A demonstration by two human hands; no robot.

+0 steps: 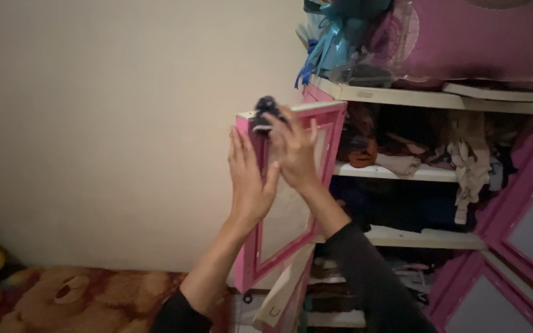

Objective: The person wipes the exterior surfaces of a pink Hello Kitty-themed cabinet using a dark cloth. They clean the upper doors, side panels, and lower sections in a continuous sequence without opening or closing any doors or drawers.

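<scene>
Both hands were up at a pink-framed cupboard door (291, 203), which stood swung out from the wardrobe. L hand (249, 179) lay flat against the door's outer edge, fingers spread & straight, not closed on anything. R hand (294, 154) was on the inner side near the top corner, fingers loosely bent toward a small dark bundle (265, 111), maybe cloth or a hair tie, sitting at the door's top edge. Couldn't tell if the R grip actually pinched it or only touched it; fingertips partly hidden.

Behind the door: white shelves (402, 172) w/ folded clothes, a blue ribbon (319, 52) & pink bag up top. Plain wall to the left, brown stuffed toy (75, 296) low down.

Risks, as I judged: the bundle looked barely perched, so a nudge from either hand or a door swing could drop it. Door seemed tilted, w/ a loose pale panel (282, 290) hanging below; pressing hard on it might strain a hinge or pull it further off. Dim light made fine handling harder.
</scene>
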